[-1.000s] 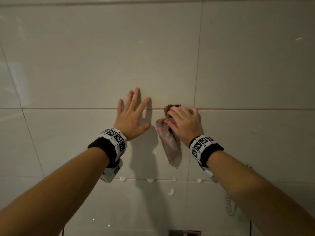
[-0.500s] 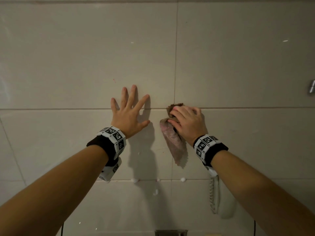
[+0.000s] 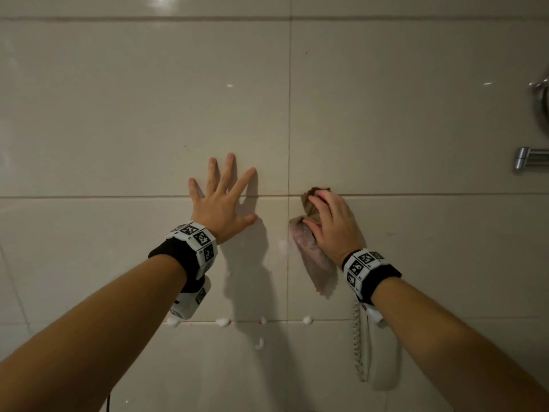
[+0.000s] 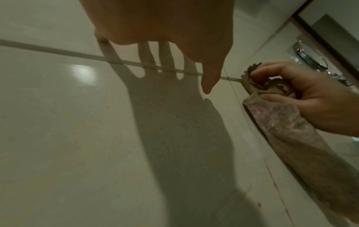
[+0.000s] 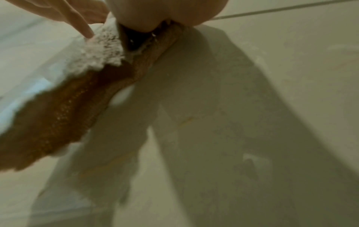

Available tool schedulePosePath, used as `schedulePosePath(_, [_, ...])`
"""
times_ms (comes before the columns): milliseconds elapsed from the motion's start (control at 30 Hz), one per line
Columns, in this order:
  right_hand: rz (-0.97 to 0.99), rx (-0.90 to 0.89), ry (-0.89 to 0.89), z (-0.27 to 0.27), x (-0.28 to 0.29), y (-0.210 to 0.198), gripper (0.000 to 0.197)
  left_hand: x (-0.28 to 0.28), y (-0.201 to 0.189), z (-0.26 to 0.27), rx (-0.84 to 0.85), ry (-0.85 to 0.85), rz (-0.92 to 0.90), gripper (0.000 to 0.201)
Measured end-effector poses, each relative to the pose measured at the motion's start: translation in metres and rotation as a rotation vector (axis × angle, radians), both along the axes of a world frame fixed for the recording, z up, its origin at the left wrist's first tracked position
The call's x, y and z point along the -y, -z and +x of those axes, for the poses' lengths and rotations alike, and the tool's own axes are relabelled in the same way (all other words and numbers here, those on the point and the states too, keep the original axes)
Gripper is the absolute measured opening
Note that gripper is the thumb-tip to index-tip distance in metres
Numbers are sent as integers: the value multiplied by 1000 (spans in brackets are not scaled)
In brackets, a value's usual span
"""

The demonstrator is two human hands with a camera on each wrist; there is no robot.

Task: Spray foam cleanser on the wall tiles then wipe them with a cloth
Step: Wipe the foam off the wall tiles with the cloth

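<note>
change: since the earlier frames the view has swung right, so the vertical grout line now sits between the hands instead of right of the cloth; more of the phone and the chrome fittings show.
right hand (image 3: 332, 226): fingers curled round the bunched top of the cloth, pressing it to the wall just right of the vertical grout line, at the horizontal joint.
cloth (image 3: 312, 257): brownish rag, pinkish on its lower part; tail hangs down and right under the hand, lying against the tile. right wrist view shows white foam (image 5: 101, 50) on its left edge.
left hand (image 3: 221, 203): flat on the wall, fingers straight and spread wide, thumb out to the right; holds nothing. just left of the grout line, apart from the cloth.
wall tiles (image 3: 118, 108): glossy beige, big slabs.
foam blobs (image 3: 222, 322): small white dabs along the lower horizontal joint, one more below it.
wall phone (image 3: 371, 352): white handset with coiled cord, below the right wrist.
chrome fittings (image 3: 531, 162): far right edge, partly cut off.
</note>
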State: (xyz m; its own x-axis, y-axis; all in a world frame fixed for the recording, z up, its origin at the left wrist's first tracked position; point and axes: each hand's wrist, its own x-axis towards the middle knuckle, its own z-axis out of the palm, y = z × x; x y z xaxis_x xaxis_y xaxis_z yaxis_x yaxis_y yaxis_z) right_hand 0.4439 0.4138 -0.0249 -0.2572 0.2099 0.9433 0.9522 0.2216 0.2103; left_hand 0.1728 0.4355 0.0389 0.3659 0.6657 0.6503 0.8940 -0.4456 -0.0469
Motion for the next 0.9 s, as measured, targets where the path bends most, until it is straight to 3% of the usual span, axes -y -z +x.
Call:
schedulePosePath(133, [73, -16, 66, 4, 6, 10, 38, -1, 1, 2, -9, -19, -1, 100])
schedulePosePath(333, [32, -22, -43, 22, 14, 1, 26, -5, 4, 7, -10, -32, 13, 107])
schedulePosePath(533, [108, -254, -62, 40, 21, -34, 28, -7, 3, 7, -16, -22, 26, 109])
schedulePosePath(633, [172, -380, -93, 36, 12, -31, 19, -7, 2, 4, -17, -8, 37, 106])
schedulePosePath(800, [80, -488, -98, 11, 2, 12, 38, -2, 0, -1, -10, 32, 63, 97])
schedulePosePath(900, [29, -544, -84, -5, 1, 16, 48, -2, -3, -8, -15, 65, 80, 94])
